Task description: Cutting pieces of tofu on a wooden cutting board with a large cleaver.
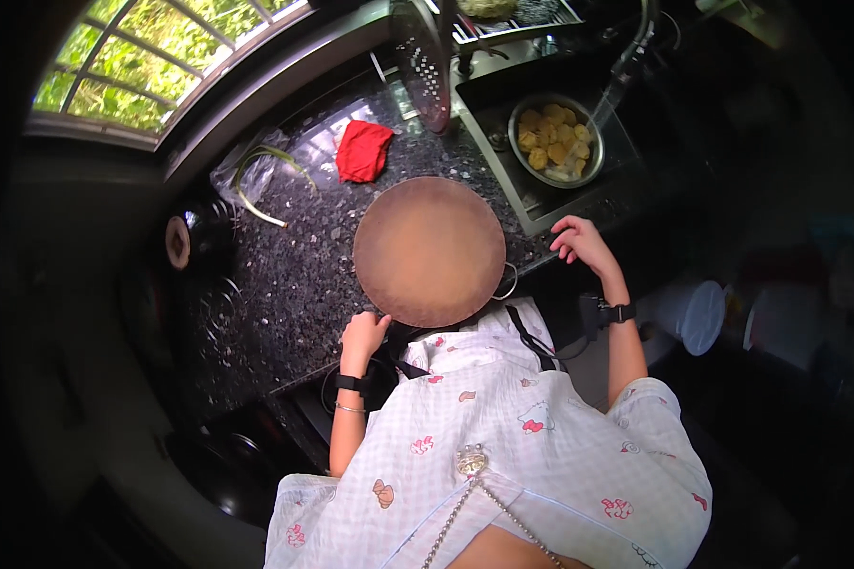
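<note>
A round wooden chopping board (430, 251) with a darker rim lies on the speckled black counter in front of me. My left hand (363, 336) is at the counter's front edge, beside the board's near left rim. Its thumb points at the rim; the other fingers are bent down and mostly hidden. Off to the right, my right hand (584, 245) hovers near the sink's front edge, fingers loosely bent and apart, with nothing in them. In the sink (531, 220), a steel bowl (514, 142) contains peeled, yellowish pieces (552, 133), perhaps potatoes, under the tap (626, 62).
A folded red cloth (363, 152) lies beyond the board. Left of it, a spring onion (254, 204) rests by a clear plastic bag (242, 171). A perforated strainer-like utensil (425, 76) stands near the sink. A dark pot (204, 232) sits at the far left, below the barred window (142, 66).
</note>
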A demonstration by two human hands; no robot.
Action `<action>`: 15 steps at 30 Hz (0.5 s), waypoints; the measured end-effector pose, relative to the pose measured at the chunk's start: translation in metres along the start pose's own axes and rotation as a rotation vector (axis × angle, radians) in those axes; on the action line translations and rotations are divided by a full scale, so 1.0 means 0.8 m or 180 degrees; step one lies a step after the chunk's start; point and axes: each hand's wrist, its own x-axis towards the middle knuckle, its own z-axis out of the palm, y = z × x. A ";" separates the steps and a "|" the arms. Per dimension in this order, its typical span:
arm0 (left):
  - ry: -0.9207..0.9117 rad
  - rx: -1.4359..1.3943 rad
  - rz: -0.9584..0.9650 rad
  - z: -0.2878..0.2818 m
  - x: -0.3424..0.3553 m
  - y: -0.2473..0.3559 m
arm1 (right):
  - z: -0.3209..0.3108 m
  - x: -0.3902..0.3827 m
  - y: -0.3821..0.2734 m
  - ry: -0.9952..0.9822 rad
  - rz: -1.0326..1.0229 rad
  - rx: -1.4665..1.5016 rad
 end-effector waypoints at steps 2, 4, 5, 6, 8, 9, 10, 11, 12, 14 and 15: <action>-0.0158 -0.0131 -0.0169 0.003 -0.001 0.016 | -0.014 -0.006 -0.003 0.0002 -0.0095 0.0035; 0.0481 -0.0643 -0.0503 0.022 0.004 0.026 | -0.013 -0.003 0.002 -0.0214 0.0224 0.0140; 0.0502 -0.0965 -0.0547 0.043 0.019 0.017 | -0.004 0.010 0.014 -0.0485 0.0384 0.0177; 0.0521 -0.0971 -0.0518 0.053 0.025 0.014 | 0.017 0.027 0.022 -0.0728 0.0469 0.0115; 0.0849 -0.2056 -0.0393 0.072 0.028 0.004 | 0.069 0.050 0.015 -0.1031 0.0152 -0.0111; 0.1127 -0.2069 -0.0275 0.087 0.033 -0.009 | 0.094 0.060 0.008 -0.1074 -0.0286 -0.0705; 0.0785 -0.2067 -0.0597 0.063 0.021 0.020 | 0.102 0.069 0.012 -0.1048 -0.0679 -0.1269; 0.1006 -0.2158 -0.0596 0.066 0.020 0.022 | 0.104 0.069 -0.003 -0.1172 -0.0499 -0.1387; 0.1213 -0.2230 -0.0570 0.069 0.022 0.019 | 0.100 0.068 -0.014 -0.1266 -0.0309 -0.1486; 0.1842 -0.2108 -0.0737 0.075 0.030 -0.005 | 0.113 0.071 0.006 -0.1747 -0.0420 -0.1065; 0.1783 -0.1942 -0.0884 0.070 0.040 -0.019 | 0.123 0.071 0.010 -0.1927 -0.0302 -0.1056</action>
